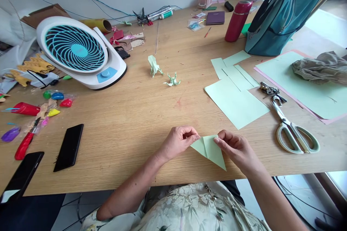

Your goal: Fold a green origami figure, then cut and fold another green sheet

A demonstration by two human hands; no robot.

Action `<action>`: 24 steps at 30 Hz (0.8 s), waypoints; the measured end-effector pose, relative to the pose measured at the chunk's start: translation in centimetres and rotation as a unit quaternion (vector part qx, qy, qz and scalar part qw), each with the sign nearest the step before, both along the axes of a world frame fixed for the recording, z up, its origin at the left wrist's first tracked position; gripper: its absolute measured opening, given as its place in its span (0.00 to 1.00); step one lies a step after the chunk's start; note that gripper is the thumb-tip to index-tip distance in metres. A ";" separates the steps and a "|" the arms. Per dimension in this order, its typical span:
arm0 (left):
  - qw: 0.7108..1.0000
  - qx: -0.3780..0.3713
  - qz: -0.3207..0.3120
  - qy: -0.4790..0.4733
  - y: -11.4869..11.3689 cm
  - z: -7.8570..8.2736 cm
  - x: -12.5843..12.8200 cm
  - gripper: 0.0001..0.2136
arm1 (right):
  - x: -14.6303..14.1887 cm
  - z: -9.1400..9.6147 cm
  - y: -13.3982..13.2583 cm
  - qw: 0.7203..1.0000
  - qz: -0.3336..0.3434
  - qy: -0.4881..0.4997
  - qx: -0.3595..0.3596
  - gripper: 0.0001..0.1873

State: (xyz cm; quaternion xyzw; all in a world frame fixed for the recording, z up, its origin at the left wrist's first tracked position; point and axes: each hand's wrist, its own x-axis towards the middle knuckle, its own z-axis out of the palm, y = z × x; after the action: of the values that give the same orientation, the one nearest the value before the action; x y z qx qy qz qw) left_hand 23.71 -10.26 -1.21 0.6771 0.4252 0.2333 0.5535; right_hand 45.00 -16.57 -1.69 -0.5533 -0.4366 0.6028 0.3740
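Note:
A pale green paper [210,150], folded into a pointed triangle, lies near the front edge of the wooden table [135,115]. My left hand [179,141] pinches its left corner with curled fingers. On the right, my right hand [235,148] pinches the paper's top edge. Two small folded green paper figures [154,66] [172,79] stand farther back in the middle of the table.
Loose green sheets [234,95] lie to the right, with scissors [294,131] and keys [269,89] beside them. A white and teal fan [78,52] stands at the left, a teal bag [282,16] and red bottle [238,21] at the back right. Two dark phones [69,147] [23,175] lie front left.

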 end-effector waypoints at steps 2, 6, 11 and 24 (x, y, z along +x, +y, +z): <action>1.000 0.004 0.001 0.000 0.1 -0.2 -0.1 0.12 | 0.2 -0.2 -0.1 1.000 -0.018 0.008 -0.006 0.24; 1.000 0.017 0.007 0.002 0.3 -0.5 -0.2 0.12 | 0.6 -0.7 -0.4 0.998 -0.053 0.028 -0.015 0.22; 0.999 0.008 0.030 -0.024 0.5 -1.0 -0.3 0.12 | 1.2 -1.0 -0.8 0.996 -0.070 0.042 -0.027 0.20; 0.998 0.007 0.044 -0.035 0.5 -2.4 -0.5 0.14 | 2.5 -1.7 0.0 0.997 -0.016 -0.052 0.054 0.19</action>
State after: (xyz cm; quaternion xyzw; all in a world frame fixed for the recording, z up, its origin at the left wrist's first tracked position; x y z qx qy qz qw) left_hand 23.17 -9.79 -3.66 0.6530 0.4331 0.2844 0.5524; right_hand 47.48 -16.53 -3.38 -0.5694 -0.4786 0.5427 0.3901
